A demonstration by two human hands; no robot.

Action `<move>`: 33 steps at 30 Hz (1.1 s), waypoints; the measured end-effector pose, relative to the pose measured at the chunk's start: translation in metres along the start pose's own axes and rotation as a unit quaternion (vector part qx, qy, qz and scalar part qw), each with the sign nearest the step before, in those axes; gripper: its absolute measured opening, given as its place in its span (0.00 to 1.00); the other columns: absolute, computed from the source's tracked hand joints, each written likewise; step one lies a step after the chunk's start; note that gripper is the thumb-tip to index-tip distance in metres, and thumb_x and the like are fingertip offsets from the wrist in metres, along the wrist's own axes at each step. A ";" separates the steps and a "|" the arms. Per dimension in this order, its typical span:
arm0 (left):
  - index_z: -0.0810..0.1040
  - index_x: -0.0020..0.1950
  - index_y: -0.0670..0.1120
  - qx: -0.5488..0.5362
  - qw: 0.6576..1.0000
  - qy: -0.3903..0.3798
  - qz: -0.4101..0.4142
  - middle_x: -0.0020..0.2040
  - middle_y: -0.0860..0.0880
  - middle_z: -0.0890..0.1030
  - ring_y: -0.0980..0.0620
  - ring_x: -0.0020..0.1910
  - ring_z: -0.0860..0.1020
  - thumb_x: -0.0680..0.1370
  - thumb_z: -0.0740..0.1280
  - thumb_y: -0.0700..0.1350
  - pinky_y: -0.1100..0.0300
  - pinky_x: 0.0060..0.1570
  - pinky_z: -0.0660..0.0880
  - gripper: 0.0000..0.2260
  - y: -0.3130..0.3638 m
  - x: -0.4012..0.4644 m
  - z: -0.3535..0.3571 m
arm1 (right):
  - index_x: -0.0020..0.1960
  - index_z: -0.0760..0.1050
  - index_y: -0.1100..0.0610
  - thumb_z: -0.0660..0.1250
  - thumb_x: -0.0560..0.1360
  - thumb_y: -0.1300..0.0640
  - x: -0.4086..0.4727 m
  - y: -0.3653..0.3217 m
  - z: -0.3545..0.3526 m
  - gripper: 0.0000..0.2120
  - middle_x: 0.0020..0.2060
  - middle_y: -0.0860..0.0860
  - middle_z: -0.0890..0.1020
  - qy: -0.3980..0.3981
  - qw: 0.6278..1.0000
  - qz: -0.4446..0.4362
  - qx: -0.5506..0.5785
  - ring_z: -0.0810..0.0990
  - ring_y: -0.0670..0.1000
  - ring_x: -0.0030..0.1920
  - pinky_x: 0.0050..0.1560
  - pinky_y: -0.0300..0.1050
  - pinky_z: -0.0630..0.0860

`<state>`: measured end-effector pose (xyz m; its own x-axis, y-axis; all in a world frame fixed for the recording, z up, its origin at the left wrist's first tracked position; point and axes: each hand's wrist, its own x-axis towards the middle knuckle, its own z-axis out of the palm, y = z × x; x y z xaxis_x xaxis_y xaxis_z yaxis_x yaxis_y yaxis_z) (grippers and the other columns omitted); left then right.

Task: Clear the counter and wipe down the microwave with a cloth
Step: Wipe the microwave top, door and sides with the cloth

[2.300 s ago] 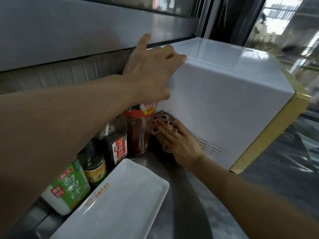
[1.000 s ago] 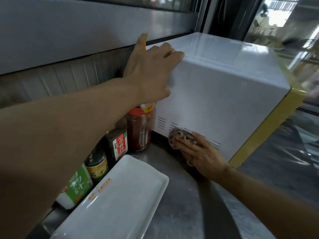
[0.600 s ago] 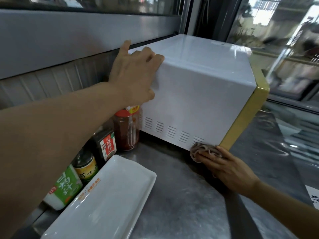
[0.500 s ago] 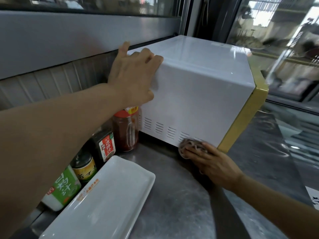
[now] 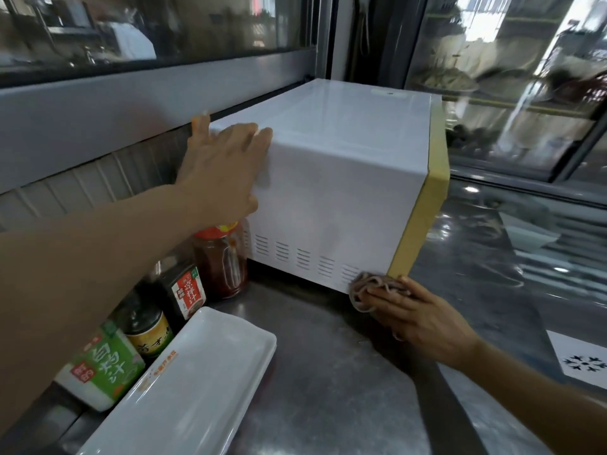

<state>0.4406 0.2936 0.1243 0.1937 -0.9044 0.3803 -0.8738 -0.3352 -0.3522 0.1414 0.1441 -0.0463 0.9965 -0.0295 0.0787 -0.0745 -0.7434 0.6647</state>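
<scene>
A white microwave [image 5: 341, 178] with a yellow front frame stands on the steel counter [image 5: 322, 382], its side panel facing me. My left hand [image 5: 223, 172] lies flat and spread on the rear top corner of that panel. My right hand [image 5: 417, 320] presses a crumpled brownish cloth [image 5: 368, 287] against the lower front corner of the side panel, just below the row of vent slots and beside the yellow frame.
A white rectangular tray [image 5: 187, 392] lies at the near left. Along the wall stand a red sauce jar [image 5: 220, 257], a dark bottle with a red label [image 5: 187, 290], another dark bottle [image 5: 147, 330] and a green-labelled bottle [image 5: 101, 369]. Glass panes rise behind and to the right.
My right hand has slid the cloth along the bottom of the side panel, from the rear by the sauce jar to the front corner. My left hand stayed on the rear top corner.
</scene>
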 end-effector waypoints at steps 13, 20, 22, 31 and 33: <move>0.51 0.76 0.49 -0.055 0.998 -0.038 0.004 0.75 0.45 0.58 0.45 0.73 0.60 0.71 0.69 0.53 0.41 0.70 0.53 0.39 0.017 0.001 -0.022 | 0.72 0.61 0.53 0.58 0.78 0.57 0.032 0.071 -0.087 0.23 0.75 0.59 0.54 0.271 0.887 0.325 0.187 0.53 0.60 0.75 0.71 0.54 0.59; 0.55 0.75 0.49 -0.050 0.999 0.014 0.003 0.74 0.44 0.62 0.42 0.71 0.62 0.69 0.71 0.52 0.39 0.70 0.51 0.40 0.017 0.000 -0.008 | 0.74 0.46 0.48 0.60 0.75 0.67 0.059 0.006 -0.056 0.36 0.74 0.63 0.52 0.308 0.748 0.474 0.348 0.64 0.66 0.69 0.52 0.50 0.70; 0.55 0.75 0.49 -0.045 0.999 0.027 -0.001 0.73 0.43 0.62 0.41 0.70 0.63 0.69 0.71 0.52 0.40 0.70 0.51 0.40 0.018 0.000 -0.004 | 0.76 0.48 0.47 0.59 0.76 0.62 0.058 -0.017 -0.041 0.34 0.75 0.57 0.52 0.259 0.721 0.501 0.401 0.65 0.65 0.69 0.59 0.55 0.69; 0.57 0.73 0.46 -0.052 0.998 0.048 -0.003 0.71 0.40 0.63 0.38 0.67 0.64 0.67 0.73 0.51 0.40 0.69 0.54 0.40 0.022 0.001 0.004 | 0.77 0.47 0.44 0.49 0.81 0.54 0.030 -0.074 -0.009 0.25 0.75 0.40 0.51 0.103 0.799 0.447 0.390 0.63 0.54 0.72 0.63 0.50 0.68; 0.57 0.74 0.47 -0.060 0.997 0.043 -0.006 0.71 0.41 0.63 0.38 0.68 0.64 0.67 0.73 0.52 0.40 0.69 0.54 0.40 0.022 0.001 0.002 | 0.77 0.43 0.50 0.52 0.80 0.61 0.019 -0.085 -0.009 0.30 0.77 0.51 0.46 0.044 0.788 0.450 0.419 0.58 0.60 0.74 0.65 0.53 0.68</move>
<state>0.4228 0.2845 0.1152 0.1694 -0.8726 0.4580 -0.9196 -0.3071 -0.2450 0.1664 0.2123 -0.0945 0.5455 -0.7772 0.3137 -0.6605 -0.6290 -0.4100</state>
